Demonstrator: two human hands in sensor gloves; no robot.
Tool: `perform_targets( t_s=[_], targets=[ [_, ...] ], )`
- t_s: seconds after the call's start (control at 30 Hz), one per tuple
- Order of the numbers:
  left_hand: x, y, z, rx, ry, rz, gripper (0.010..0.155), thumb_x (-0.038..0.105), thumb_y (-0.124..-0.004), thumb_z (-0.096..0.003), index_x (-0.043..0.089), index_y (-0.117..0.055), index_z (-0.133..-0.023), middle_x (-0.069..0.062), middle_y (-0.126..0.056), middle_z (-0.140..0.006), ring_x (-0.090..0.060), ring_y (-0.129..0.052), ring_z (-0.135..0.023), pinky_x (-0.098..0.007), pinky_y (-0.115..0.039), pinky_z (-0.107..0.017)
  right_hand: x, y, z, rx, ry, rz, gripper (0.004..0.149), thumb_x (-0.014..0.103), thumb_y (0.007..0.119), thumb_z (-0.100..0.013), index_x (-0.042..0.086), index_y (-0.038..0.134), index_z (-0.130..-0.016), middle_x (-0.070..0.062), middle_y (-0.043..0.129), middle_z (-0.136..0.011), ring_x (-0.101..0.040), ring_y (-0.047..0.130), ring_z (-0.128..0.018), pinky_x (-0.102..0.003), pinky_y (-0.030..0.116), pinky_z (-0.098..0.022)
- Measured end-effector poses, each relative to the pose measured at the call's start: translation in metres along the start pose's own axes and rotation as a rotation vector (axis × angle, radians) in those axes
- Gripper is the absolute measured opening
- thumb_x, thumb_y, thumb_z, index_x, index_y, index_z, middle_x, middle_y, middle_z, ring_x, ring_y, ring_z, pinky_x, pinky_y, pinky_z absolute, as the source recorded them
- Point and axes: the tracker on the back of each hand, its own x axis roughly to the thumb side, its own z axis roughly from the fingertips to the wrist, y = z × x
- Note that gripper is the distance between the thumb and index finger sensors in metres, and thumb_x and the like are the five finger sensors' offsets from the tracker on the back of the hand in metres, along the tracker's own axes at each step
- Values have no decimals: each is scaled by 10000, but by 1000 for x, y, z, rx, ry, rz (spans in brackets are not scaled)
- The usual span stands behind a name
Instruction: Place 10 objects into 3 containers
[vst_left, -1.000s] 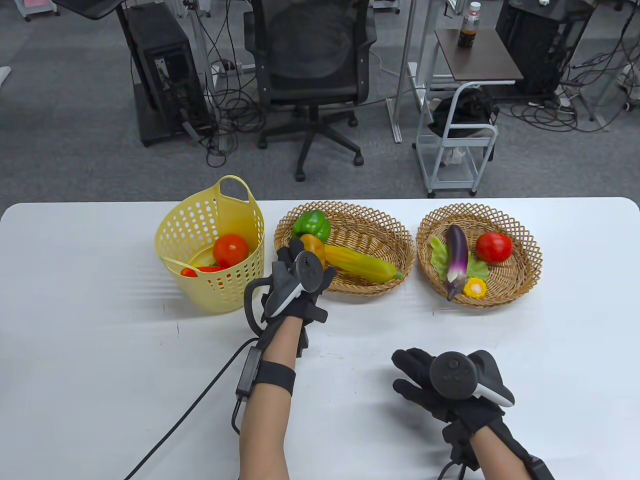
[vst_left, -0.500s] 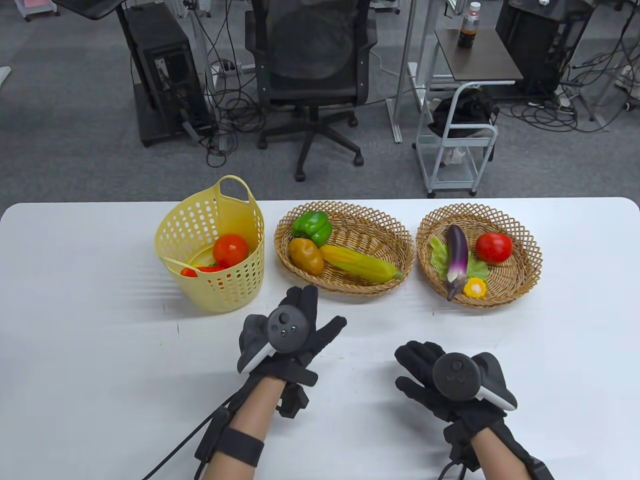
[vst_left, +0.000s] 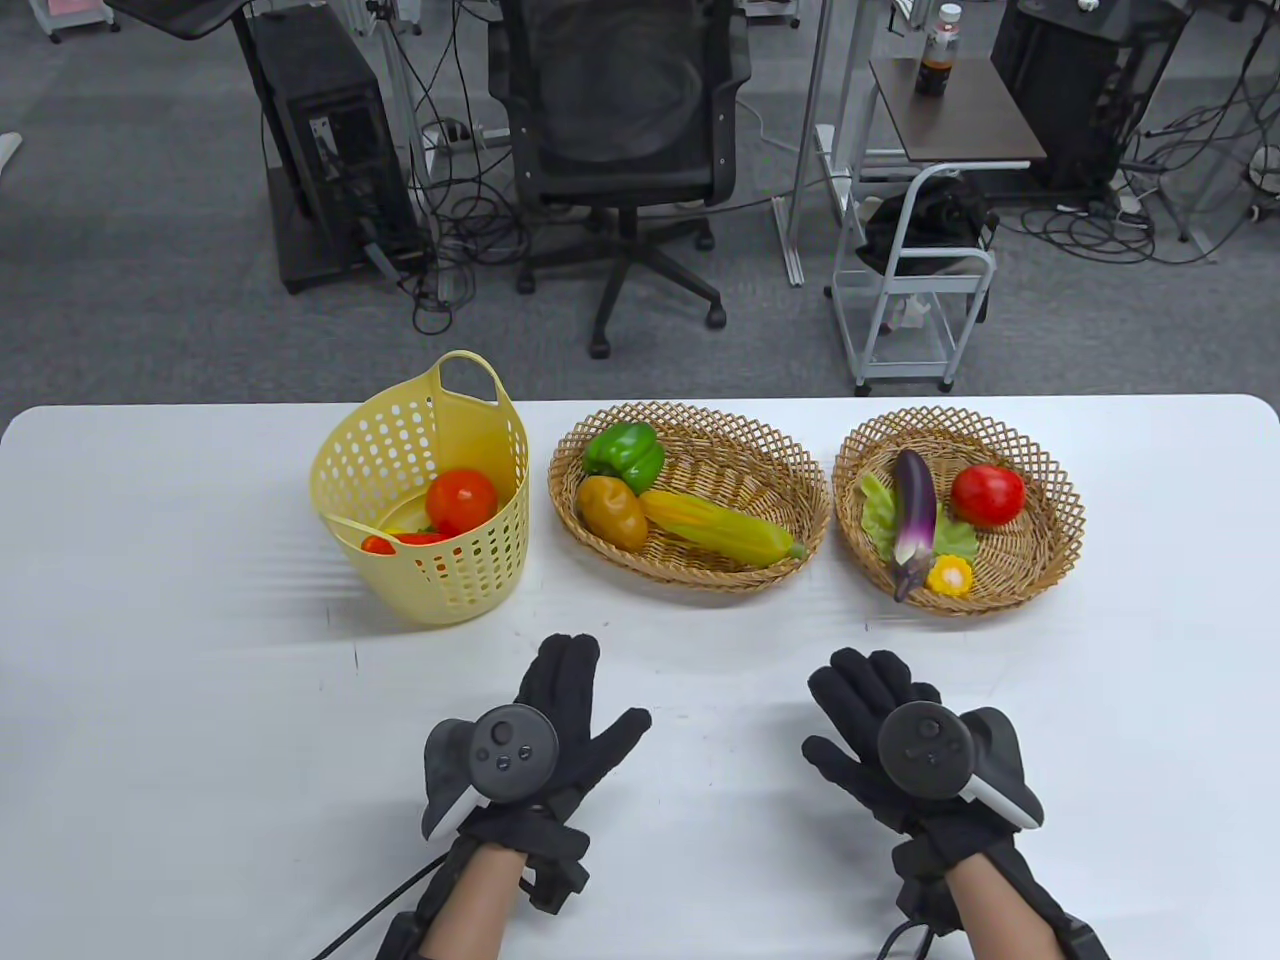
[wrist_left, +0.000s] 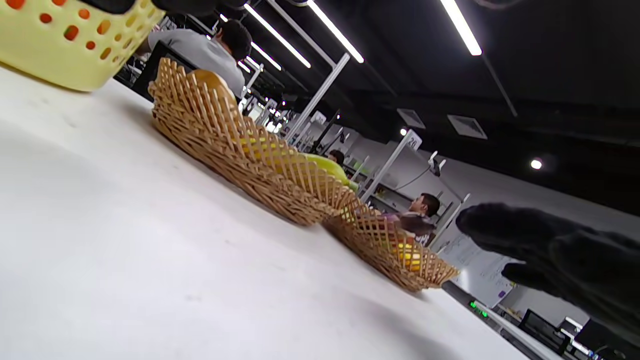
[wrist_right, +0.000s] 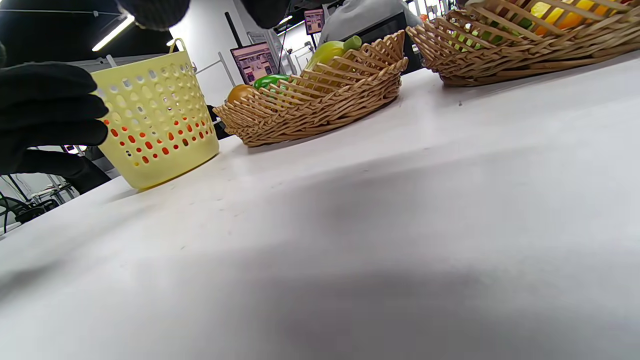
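The left hand has come back from the middle wicker basket, where one second ago it was over the potato, and now it lies low in the frame, left of centre, with fingers spread and holding nothing. The potato stays in the basket, so I judge this placing is finished. The right hand moved only a little up the frame; it lies at the lower right, its fingers loosely open and also empty. No loose object shows on the white surface in front of the baskets, so the task looks complete or very near to it. In the yellow plastic basket, at the left of the row, I see a tomato and a red piece below it; there may be more under them, but the wall hides it. The middle basket holds a green pepper, the potato touching it, and a corn cob lying across. The right wicker basket holds an eggplant on a lettuce leaf, a second tomato, and a small yellow corn piece near its front rim.
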Motion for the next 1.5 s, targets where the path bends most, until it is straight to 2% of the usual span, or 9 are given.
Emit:
perform_targets(
  t_s=[0.2,0.3,0.37,0.47,0.53,0.6,0.67,1.5],
  targets=[
    [-6,5,10,54,-6,-210,916,692,-536,-616,23,-268,-1183,-353,-269,-1178,-616,-376,-1084,-770,-470,-671,-3,0,-1,1,34,4,700,573,541,-601,227,312,-1164,-117,87,-1234,-461,80,-1084,-682,168,-740],
    [-6,4,9,59,-12,-300,908,688,-539,-614,16,-305,-1179,-337,-321,-1182,-602,-413,-1086,-765,-482,-671,-3,0,0,-6,46,13,721,580,536,-599,221,275,-1167,-152,-14,-1195,-576,59,-1035,-699,163,-728],
    [-6,5,9,62,-18,-345,899,685,-542,-613,18,-329,-1178,-327,-345,-1184,-595,-426,-1087,-763,-488,-670,-3,0,0,-16,58,17,742,586,532,-597,211,239,-1166,-176,-43,-1181,-601,49,-1020,-706,159,-723],
    [-6,5,9,53,-16,-399,895,684,-535,-615,23,-327,-1181,-323,-348,-1187,-595,-418,-1089,-765,-482,-670,-4,0,-1,-10,70,21,754,591,528,-596,212,208,-1164,-182,-47,-1181,-569,22,-1032,-702,139,-725],
    [-5,5,10,38,-15,-421,890,680,-527,-619,26,-318,-1185,-332,-336,-1188,-606,-397,-1089,-769,-471,-670,-4,1,-1,-5,77,25,753,592,528,-596,219,203,-1163,-141,-41,-1191,-550,7,-1038,-701,124,-724],
    [-4,5,10,39,-17,-432,880,675,-525,-623,33,-317,-1186,-342,-338,-1184,-624,-387,-1081,-768,-469,-673,-5,1,-1,-3,82,26,726,592,527,-596,257,220,-1162,-64,-33,-1203,-532,-9,-1043,-700,116,-724],
    [-4,4,10,30,-17,-445,880,676,-527,-622,35,-319,-1187,-340,-333,-1186,-624,-381,-1083,-769,-466,-673,-5,1,-1,0,87,28,721,593,527,-596,265,221,-1161,-49,-26,-1207,-523,-9,-1047,-700,113,-724],
    [-2,3,11,5,-12,-460,874,679,-530,-619,55,-315,-1192,-338,-321,-1189,-619,-371,-1088,-769,-467,-676,-7,2,-3,31,108,29,731,591,523,-599,246,211,-1162,-99,-23,-1203,-493,13,-1060,-698,131,-729]
  ],
)
